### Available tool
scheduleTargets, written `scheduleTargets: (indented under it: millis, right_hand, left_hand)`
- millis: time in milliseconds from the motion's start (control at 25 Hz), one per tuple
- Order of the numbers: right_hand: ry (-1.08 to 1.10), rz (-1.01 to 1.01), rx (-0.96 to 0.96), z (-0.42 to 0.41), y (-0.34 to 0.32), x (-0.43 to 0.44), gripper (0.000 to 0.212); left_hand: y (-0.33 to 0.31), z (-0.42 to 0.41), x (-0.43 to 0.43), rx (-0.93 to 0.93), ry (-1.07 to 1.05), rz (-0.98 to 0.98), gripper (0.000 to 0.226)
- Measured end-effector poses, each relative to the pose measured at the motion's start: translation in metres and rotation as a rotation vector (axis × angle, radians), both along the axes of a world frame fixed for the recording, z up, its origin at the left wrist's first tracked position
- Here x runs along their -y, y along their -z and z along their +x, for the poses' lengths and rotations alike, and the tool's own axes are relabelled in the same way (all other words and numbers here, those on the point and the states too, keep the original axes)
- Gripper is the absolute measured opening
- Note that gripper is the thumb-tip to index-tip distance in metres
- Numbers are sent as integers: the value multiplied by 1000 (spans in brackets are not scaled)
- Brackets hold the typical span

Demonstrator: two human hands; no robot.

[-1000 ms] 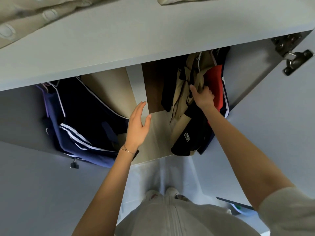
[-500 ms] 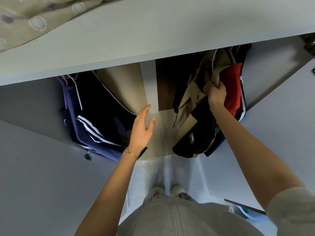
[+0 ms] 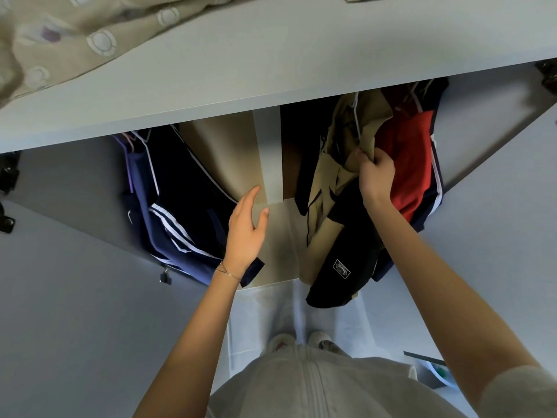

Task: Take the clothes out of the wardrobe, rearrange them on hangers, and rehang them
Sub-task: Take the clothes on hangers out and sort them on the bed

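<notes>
Beige garment (image 3: 334, 176) is hanging against my right hand (image 3: 376, 176), which is pinching its fabric; my open left hand (image 3: 245, 233) is hovering well apart.

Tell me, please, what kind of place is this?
Probably a bedroom or dressing area at home: an open wardrobe holds hanging clothes, the right hand grips a beige garment among them, and patterned bedding lies on its upper shelf.
</notes>
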State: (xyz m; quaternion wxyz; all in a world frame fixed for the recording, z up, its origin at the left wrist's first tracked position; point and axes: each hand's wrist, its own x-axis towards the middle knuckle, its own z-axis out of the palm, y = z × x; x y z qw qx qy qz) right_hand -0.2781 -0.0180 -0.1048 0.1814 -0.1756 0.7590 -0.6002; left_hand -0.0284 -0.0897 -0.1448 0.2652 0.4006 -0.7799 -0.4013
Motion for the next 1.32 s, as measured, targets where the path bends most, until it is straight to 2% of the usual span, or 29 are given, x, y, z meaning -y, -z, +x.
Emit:
scheduleTargets:
  millis: [280,400,520,680,840,1040,1200,1320]
  right_hand:
    - [-153,-26,-71,58,-1,2,25]
    - [-192,-19,-34,88,4,8,35]
    - [-208,-16,35,108,7,16,35]
    - [-185,-2,122,127,15,21,30]
    - [-208,48,123,137,20,23,25]
    - [-241,70,130,145,23,25,25]
    - [-279,64,80,151,23,24,28]
    - [-284,53,57,153,19,24,28]
  left_hand:
    - [0,30,20,-32,-96,-10,47]
    - [-1,38,28,-28,-108,-25,47]
    - [2,49,47,-23,-180,-94,46]
    - [11,67,90,116,-390,-209,52]
    - [15,78,130,232,-536,-165,57]
    - [15,76,138,309,-530,-311,55]
    - [16,67,150,244,-502,-145,58]
    - [15,64,158,237,-556,-126,57]
